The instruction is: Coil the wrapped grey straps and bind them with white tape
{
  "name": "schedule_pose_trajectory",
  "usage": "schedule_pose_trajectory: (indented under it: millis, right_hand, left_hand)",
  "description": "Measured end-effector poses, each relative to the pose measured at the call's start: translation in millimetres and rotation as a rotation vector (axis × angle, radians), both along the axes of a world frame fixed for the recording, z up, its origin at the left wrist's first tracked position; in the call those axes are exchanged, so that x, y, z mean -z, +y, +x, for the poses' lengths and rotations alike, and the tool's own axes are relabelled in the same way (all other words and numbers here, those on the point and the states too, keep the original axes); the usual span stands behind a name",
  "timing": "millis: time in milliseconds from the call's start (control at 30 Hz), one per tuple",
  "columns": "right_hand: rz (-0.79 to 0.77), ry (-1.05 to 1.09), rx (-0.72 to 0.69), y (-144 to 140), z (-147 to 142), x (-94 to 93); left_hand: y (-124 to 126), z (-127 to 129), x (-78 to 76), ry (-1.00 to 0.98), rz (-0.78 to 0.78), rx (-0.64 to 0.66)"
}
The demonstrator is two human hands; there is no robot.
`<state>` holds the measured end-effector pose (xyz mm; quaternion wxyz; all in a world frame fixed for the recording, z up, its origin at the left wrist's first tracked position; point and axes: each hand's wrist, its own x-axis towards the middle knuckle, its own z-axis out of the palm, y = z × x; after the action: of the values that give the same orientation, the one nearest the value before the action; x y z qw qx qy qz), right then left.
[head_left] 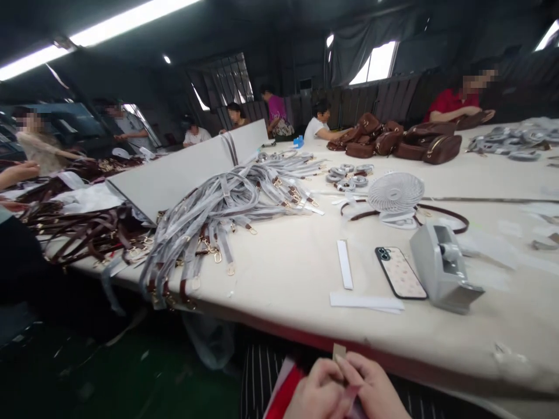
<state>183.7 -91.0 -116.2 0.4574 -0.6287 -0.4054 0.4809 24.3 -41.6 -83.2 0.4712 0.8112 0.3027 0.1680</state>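
Observation:
Close together above my lap, at the table's front edge, are my left hand and my right hand. Both are closed, fingers pinched around a small flat beige piece whose top end sticks up between them. A thin pinkish strip shows below the fingers; I cannot tell whether it joins the beige piece. Red cloth lies beside my left hand. Nearest on the table are white paper strips, another white strip, a phone and a grey tape dispenser.
Plastic-wrapped straps with gold clasps pile up at left, some hanging over the edge. Brown straps lie beyond a white divider board. A white fan stands mid-table; brown bags are farther back. Several people work around the table.

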Motion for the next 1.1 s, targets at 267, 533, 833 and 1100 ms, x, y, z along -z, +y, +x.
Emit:
schedule_pose_trajectory:
  millis: [267,533,833,1100]
  right_hand:
    - [0.025,-0.133,-0.01,-7,9,-23.7]
    - [-0.036,0.041,-0.103,-15,30,-26.5]
    - [-0.098,-0.127,-0.156,-15,37,-31.6]
    - [-0.186,0.018,-0.153,-10,39,-22.0]
  left_hand:
    - [1,10,-3.8,0.112,-0.024,-0.084]
    - [5,24,1.2,0.135,-0.029,-0.082]
    - [2,20,0.0,0.072,-0.195,-0.123]
    - [1,18,2.9,0.07,-0.215,-0.113]
